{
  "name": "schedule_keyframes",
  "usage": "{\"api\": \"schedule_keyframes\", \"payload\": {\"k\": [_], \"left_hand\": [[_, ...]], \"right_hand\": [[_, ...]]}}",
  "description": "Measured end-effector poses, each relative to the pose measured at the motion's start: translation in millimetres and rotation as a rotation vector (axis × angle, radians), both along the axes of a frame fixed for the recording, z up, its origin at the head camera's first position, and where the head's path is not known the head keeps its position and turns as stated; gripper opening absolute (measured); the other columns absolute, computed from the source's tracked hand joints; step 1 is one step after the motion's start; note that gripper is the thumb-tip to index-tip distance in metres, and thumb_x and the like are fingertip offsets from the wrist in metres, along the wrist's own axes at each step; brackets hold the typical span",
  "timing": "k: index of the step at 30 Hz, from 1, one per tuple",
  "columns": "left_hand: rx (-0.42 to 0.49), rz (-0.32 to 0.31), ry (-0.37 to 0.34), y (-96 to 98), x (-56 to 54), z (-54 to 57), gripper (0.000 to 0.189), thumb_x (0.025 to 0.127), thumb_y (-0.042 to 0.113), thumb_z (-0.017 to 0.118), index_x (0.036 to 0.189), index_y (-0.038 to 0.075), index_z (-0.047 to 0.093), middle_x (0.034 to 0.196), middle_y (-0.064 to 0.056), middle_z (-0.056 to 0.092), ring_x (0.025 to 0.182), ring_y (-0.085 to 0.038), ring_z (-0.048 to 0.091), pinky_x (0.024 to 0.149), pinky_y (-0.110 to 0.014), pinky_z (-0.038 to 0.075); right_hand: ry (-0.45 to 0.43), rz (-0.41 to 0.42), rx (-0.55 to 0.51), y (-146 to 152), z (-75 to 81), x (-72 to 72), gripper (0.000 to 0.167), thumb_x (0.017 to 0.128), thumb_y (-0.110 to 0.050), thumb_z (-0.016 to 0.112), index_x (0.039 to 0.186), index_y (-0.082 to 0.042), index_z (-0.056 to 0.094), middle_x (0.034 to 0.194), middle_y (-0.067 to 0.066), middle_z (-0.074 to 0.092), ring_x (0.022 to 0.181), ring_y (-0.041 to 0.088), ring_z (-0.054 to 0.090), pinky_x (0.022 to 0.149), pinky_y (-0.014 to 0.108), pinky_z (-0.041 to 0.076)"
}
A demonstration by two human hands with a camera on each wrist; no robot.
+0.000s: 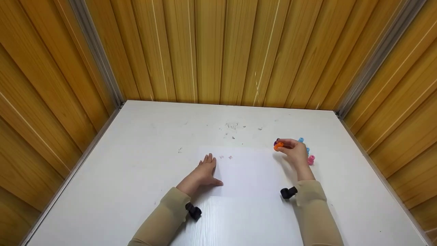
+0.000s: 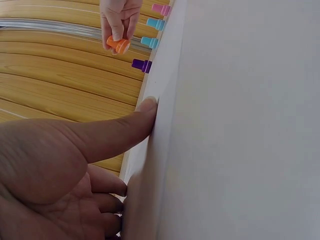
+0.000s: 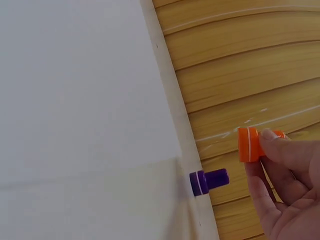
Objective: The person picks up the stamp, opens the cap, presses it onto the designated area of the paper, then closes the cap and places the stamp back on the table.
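Observation:
Between thumb and fingertips my right hand [image 1: 296,155] pinches an orange toy stamp [image 3: 245,145], raised above the table near the paper's far right corner. Close by, a purple stamp [image 3: 210,180] stands upright on the table; in the head view the orange one and the hand partly cover it. My left hand [image 1: 205,172] rests at the left edge of the white paper [image 1: 249,177], thumb spread and fingers extended. Small reddish prints [image 1: 230,157] mark the paper just beyond its fingertips.
Right of my right hand stand a blue stamp [image 1: 301,139], a second blue stamp [image 1: 308,150] and a pink stamp [image 1: 311,160]. Dark smudges [image 1: 232,126] mark the white table behind the paper. Wood-patterned walls [image 1: 211,51] enclose the back and sides.

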State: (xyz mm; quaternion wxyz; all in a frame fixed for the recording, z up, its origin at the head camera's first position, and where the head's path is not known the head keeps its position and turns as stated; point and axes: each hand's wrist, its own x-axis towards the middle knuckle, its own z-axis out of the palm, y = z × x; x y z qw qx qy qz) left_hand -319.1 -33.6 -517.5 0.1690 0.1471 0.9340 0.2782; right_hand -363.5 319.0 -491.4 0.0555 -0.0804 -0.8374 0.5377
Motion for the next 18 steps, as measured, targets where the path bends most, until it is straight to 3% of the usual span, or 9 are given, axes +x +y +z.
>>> {"api": "schedule_keyframes", "payload": {"k": [5,9,14,18], "left_hand": [[-0.011,0.000,0.008,0.3,-0.5,-0.2,0.110,0.082,0.035,0.088,0.159,-0.008,0.023,0.171,-0.026,0.009,0.162,-0.038,0.006,0.133,-0.049,0.010],[-0.013,0.010,0.000,1.1,-0.6,0.0,0.110,0.081,0.035,0.089,0.159,-0.007,0.023,0.171,-0.025,0.008,0.162,-0.037,0.005,0.133,-0.048,0.009],[-0.009,0.020,-0.013,1.2,-0.6,-0.5,0.111,0.081,0.035,0.089,0.160,-0.006,0.023,0.172,-0.023,0.007,0.162,-0.035,0.004,0.134,-0.048,0.007],[-0.009,0.015,-0.007,1.2,-0.1,0.0,0.110,0.081,0.035,0.089,0.160,-0.006,0.024,0.172,-0.024,0.007,0.162,-0.036,0.004,0.133,-0.048,0.008]], "right_hand": [[-0.040,-0.034,0.029,9,-9.7,-2.2,0.036,0.092,0.000,0.075,0.127,0.000,0.070,0.125,0.020,0.072,0.099,0.011,0.065,0.074,0.009,0.054],[-0.076,-0.037,0.058,12,-15.6,-3.8,0.035,0.091,0.002,0.074,0.126,0.001,0.071,0.123,0.023,0.071,0.102,0.018,0.066,0.072,0.009,0.054],[-0.085,-0.030,0.104,15,-22.0,-5.1,0.037,0.091,-0.001,0.076,0.127,0.000,0.071,0.127,0.022,0.071,0.116,0.030,0.066,0.084,0.012,0.056],[-0.080,-0.019,0.102,17,-25.5,-5.6,0.039,0.090,-0.003,0.077,0.129,-0.001,0.070,0.129,0.021,0.071,0.122,0.032,0.064,0.093,0.017,0.056]]}}
